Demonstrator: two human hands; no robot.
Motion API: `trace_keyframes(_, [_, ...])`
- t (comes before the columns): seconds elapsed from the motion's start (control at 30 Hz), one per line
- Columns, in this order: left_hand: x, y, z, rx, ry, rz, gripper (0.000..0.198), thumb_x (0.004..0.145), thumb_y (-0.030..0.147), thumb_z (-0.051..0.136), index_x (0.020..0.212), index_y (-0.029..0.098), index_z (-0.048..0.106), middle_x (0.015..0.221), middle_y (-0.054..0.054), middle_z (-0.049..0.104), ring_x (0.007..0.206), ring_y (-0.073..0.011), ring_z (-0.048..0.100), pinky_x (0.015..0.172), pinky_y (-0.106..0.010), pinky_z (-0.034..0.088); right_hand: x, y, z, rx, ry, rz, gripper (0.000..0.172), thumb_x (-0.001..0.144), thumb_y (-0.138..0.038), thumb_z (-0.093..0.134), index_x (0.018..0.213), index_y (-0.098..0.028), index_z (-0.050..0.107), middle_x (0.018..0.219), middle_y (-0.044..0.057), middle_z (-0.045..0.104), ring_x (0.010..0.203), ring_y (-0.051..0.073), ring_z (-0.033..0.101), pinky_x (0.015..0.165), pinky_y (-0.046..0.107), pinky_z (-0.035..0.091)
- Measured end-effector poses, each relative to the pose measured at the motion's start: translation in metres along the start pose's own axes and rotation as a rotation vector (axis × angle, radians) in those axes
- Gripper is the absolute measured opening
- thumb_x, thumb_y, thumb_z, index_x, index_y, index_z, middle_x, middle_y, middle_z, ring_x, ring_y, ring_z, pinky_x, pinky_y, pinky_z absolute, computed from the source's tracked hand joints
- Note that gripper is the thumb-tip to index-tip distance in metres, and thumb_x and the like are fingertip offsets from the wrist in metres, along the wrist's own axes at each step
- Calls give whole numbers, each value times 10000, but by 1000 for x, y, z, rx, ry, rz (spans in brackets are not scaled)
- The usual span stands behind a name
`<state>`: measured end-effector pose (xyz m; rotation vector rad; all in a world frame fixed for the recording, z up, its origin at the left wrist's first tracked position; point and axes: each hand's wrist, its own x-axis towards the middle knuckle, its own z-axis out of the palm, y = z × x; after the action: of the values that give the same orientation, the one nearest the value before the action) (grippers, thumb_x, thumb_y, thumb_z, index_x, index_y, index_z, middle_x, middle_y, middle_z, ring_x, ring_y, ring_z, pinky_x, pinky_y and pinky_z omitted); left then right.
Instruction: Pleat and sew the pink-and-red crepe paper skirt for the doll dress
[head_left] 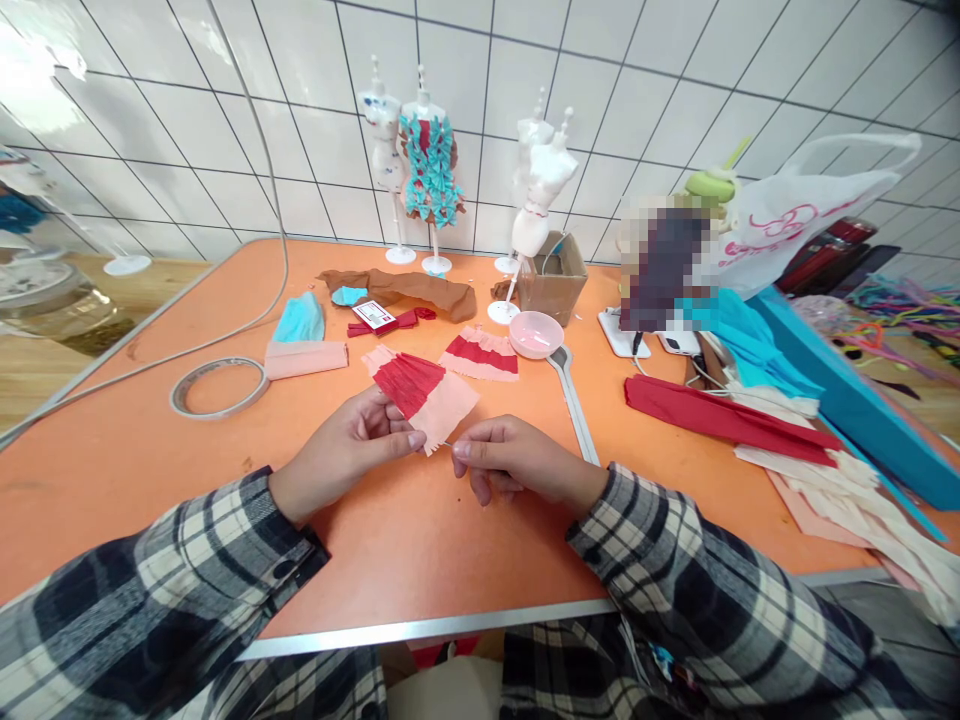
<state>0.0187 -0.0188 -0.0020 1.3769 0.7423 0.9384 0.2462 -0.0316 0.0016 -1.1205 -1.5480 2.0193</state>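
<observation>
My left hand (352, 445) is closed on a small pleated piece of red and pink crepe paper (424, 392), gripping its near edge just above the orange table (420, 550). My right hand (510, 462) sits right beside it, thumb and forefinger pinched on a thin needle or pin that touches the paper's edge. A second red and pink pleated piece (480, 355) lies flat just behind.
Behind stand small mannequins, one in a teal paper dress (431, 165) and a bare white one (541, 180). A tape roll (217, 385), pink bowl (535, 333), cardboard box (559, 275), metal ruler (574, 400) and crepe paper sheets (727, 415) lie around; a white cable runs left.
</observation>
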Motion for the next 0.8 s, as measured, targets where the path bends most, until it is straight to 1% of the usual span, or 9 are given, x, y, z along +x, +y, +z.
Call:
trace_keyframes(0.23, [-1, 1, 1, 0, -27, 0, 219, 804, 233, 823, 972, 175, 696, 859, -39, 746, 748, -147, 675, 702, -226, 551, 0, -1, 0, -4, -12, 4, 397, 844, -547, 675, 785, -158, 624, 523, -22, 622, 376, 52, 352, 406, 202, 300])
trace_keyframes(0.33, [-1, 1, 0, 0, -28, -16, 248, 771, 232, 850, 960, 181, 698, 857, -34, 748, 747, -153, 675, 703, -235, 550, 0, -1, 0, -6, -12, 1, 365, 877, -510, 652, 785, -157, 626, 522, -20, 621, 380, 55, 353, 409, 203, 282])
trace_keyframes(0.4, [-1, 1, 0, -6, -33, -16, 248, 773, 229, 850, 966, 180, 701, 859, -34, 751, 746, -149, 675, 705, -232, 551, 0, 0, -1, -6, -17, -5, 351, 886, -494, 643, 793, -156, 628, 527, -19, 625, 379, 56, 355, 409, 204, 279])
trace_keyframes(0.5, [-1, 1, 0, -11, -41, -2, 222, 800, 224, 829, 974, 178, 699, 859, -29, 752, 740, -133, 674, 702, -212, 551, 1, 2, -1, -3, -29, -10, 369, 869, -515, 657, 787, -156, 629, 527, -20, 625, 378, 54, 357, 409, 203, 283])
trace_keyframes(0.67, [-1, 1, 1, -7, -44, -7, 207, 823, 215, 810, 988, 178, 688, 873, -22, 755, 761, -121, 676, 723, -198, 556, 1, 1, -1, 5, -27, -11, 421, 820, -570, 691, 770, -157, 626, 512, -22, 619, 373, 53, 354, 397, 204, 254])
trace_keyframes(0.8, [-1, 1, 1, -13, -42, -5, 208, 819, 207, 812, 978, 165, 687, 858, -26, 747, 748, -117, 678, 713, -193, 560, 1, 0, 0, 5, -24, 4, 439, 802, -590, 697, 768, -158, 627, 511, -23, 620, 372, 53, 356, 402, 203, 276])
